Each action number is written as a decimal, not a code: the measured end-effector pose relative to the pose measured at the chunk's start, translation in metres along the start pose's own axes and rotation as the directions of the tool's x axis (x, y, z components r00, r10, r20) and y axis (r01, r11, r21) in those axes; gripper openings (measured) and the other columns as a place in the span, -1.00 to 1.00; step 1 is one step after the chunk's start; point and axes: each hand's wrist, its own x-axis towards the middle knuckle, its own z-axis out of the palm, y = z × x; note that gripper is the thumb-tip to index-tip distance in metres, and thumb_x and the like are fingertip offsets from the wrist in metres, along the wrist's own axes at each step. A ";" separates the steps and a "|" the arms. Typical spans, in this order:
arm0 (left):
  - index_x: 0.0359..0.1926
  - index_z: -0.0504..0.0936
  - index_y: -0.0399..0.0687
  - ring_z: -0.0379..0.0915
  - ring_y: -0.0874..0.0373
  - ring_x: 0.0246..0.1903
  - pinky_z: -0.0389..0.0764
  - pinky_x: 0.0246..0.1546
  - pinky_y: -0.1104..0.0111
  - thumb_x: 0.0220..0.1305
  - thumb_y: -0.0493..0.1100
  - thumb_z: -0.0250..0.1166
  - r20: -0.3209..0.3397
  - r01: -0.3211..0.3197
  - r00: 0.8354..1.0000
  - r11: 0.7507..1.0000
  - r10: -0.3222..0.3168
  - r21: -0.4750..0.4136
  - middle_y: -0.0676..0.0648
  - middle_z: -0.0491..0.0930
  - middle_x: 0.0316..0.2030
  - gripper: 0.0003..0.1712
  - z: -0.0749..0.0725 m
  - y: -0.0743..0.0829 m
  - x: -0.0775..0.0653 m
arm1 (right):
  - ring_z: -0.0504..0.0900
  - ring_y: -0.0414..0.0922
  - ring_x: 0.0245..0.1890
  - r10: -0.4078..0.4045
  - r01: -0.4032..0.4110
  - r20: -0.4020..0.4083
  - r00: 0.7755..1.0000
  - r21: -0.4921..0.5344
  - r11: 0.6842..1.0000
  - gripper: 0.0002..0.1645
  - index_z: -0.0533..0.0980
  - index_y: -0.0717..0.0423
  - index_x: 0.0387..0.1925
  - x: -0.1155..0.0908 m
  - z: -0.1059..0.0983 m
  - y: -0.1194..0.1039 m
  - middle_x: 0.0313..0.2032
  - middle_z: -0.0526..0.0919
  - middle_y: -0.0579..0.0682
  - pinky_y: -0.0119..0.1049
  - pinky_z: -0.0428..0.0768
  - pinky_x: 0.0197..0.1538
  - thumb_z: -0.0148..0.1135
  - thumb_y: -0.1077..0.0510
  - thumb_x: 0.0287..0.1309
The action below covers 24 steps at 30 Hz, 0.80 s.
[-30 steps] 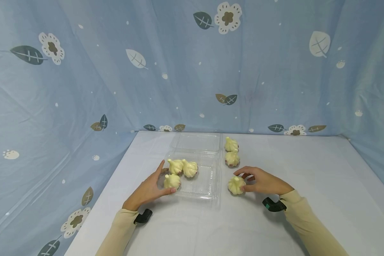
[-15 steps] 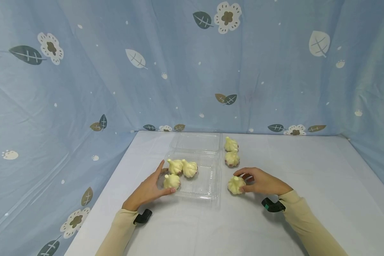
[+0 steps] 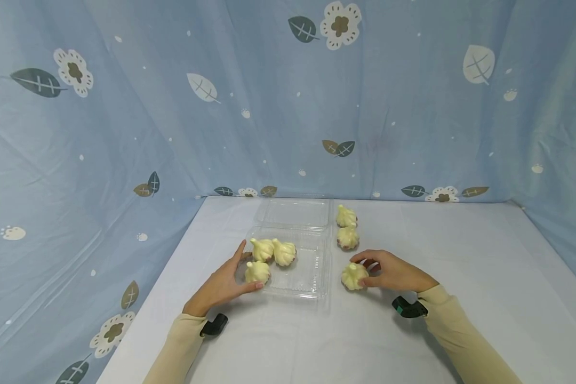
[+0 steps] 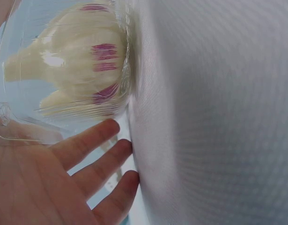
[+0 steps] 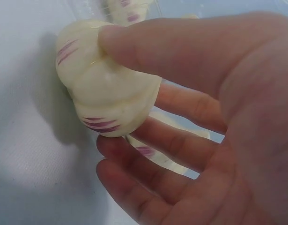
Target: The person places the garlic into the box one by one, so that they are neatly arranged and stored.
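Note:
A hinged clear plastic box (image 3: 312, 277) lies with its lid (image 3: 295, 212) folded back on the white table. Three pale garlic bulbs with purple streaks sit in its left part; one bulb (image 3: 257, 272) is at the near left corner. My left hand (image 3: 223, 282) rests spread around that corner, thumb along the front edge. In the left wrist view, the hand's other fingers (image 4: 99, 171) stretch out beside the box wall, close to the cloth. To the right of the box, my right hand (image 3: 389, 271) holds another garlic bulb (image 5: 106, 79) between thumb and fingers, low at the table.
Two more garlic bulbs stand one behind the other right of the box, the nearer bulb (image 3: 348, 238) touching or almost touching the farther bulb (image 3: 346, 216). A blue patterned curtain (image 3: 288, 106) closes off the table's back and sides. Black wrist cameras hang under both wrists.

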 end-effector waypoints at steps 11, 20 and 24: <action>0.69 -0.32 0.17 0.17 -0.19 0.56 0.24 0.49 -0.24 0.10 0.50 0.41 -0.001 0.000 1.000 1.000 0.000 0.009 -0.07 0.34 0.53 0.45 0.001 -0.002 0.002 | 0.60 -0.02 0.07 -0.002 0.002 -0.026 1.000 -0.012 1.000 -0.39 0.53 0.13 0.27 0.000 -0.001 0.000 0.21 0.60 0.11 -0.21 0.70 0.07 0.46 0.03 0.25; 0.69 -0.33 0.16 0.16 -0.20 0.56 0.24 0.48 -0.24 0.10 0.50 0.41 0.002 0.001 1.000 1.000 -0.001 0.006 -0.07 0.34 0.53 0.46 0.000 0.000 0.001 | 0.61 -0.06 0.03 -0.022 0.020 -0.057 0.998 -0.025 0.999 -0.39 0.54 0.12 0.27 -0.001 -0.002 -0.001 0.19 0.62 0.08 -0.24 0.70 0.05 0.46 0.00 0.26; 0.69 -0.33 0.16 0.15 -0.20 0.56 0.24 0.49 -0.24 0.10 0.49 0.41 0.005 0.004 1.000 1.000 -0.004 0.005 -0.07 0.34 0.53 0.46 -0.001 0.001 0.000 | 0.61 -0.08 0.01 -0.035 0.032 -0.082 0.996 -0.036 0.999 -0.40 0.55 0.11 0.26 -0.002 -0.002 -0.002 0.17 0.63 0.06 -0.22 0.70 0.05 0.47 0.01 0.25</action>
